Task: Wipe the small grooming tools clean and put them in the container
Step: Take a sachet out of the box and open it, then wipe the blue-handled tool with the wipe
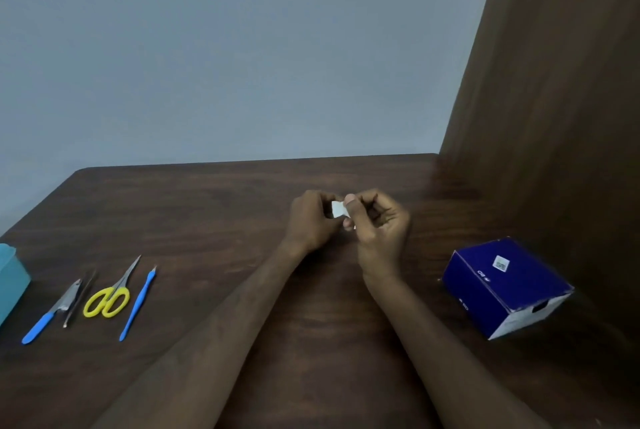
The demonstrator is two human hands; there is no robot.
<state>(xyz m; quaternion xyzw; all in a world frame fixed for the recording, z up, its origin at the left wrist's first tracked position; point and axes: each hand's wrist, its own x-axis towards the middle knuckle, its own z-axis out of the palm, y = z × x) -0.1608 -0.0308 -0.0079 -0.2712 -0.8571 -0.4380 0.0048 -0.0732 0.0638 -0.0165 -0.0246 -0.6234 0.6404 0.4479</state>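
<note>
Both hands meet over the middle of the dark brown wooden counter (242,220), raised slightly off its surface. The left hand (313,220) and the right hand (379,224) each pinch a small white square packet (337,209), probably a sealed wipe sachet, with each grip clamped on the packet between thumb and curled fingers. The step in hand appears to be opening or unfolding this wipe before any tool is cleaned. To do it well, hold one edge firmly with the left hand, pull the opposite edge away with the right, and keep the packet over the counter so that the contents do not drop. The four grooming tools lie untouched in a row at the near left: a blue-handled metal nipper (52,312), a slim dark metal tweezer (79,300), a pair of yellow-handled scissors (110,293) and a thin blue-handled pointed pick (138,304). They lie close together, and the nipper and tweezer appear to touch. A light blue container (10,279) stands at the far left edge, only partly in view, just beside the tools. A dark blue cardboard box (505,286) with a white label rests at the near right, well apart from the hands. Once the wipe is free, take the tools singly and handle them by the handles, since the tips are sharp.
</note>
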